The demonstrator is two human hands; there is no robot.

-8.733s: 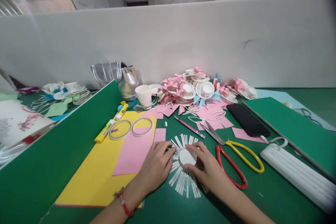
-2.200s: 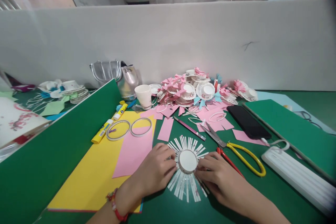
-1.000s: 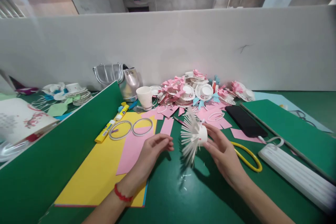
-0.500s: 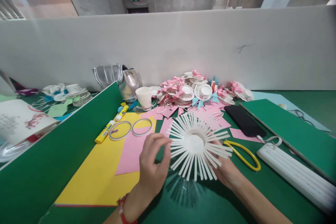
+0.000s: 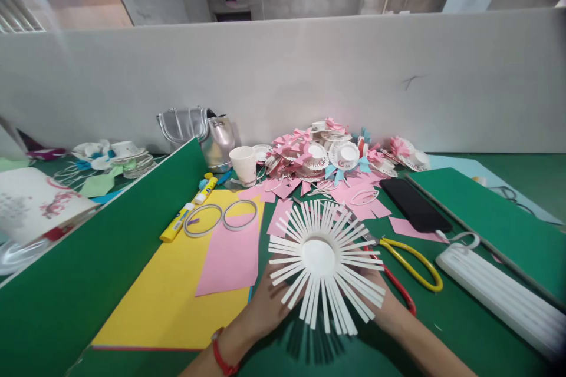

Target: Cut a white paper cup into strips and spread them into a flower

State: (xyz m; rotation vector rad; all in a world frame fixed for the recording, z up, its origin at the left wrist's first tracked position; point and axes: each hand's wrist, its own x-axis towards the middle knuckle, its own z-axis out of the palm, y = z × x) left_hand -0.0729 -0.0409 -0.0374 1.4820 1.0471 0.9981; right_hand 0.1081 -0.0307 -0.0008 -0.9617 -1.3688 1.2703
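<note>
A white paper cup cut into a fan of radiating strips is held up above the green table, its round base facing me. Both hands are under it and mostly hidden by the strips. My left hand, with a red bracelet at the wrist, supports its lower left side. My right hand supports its lower right side. Fingers of both hands are behind the strips, closed round the cup's underside.
Yellow and pink paper sheets lie left, with two tape rings and a glue stick. Scissors, a black phone and a white power strip lie right. A paper cup, silver bag and pile of finished paper pieces sit behind.
The cut cup was pressed flat on the table, then lifted and turned over. Now it is held lower and nearer me, with both hands beneath it.
</note>
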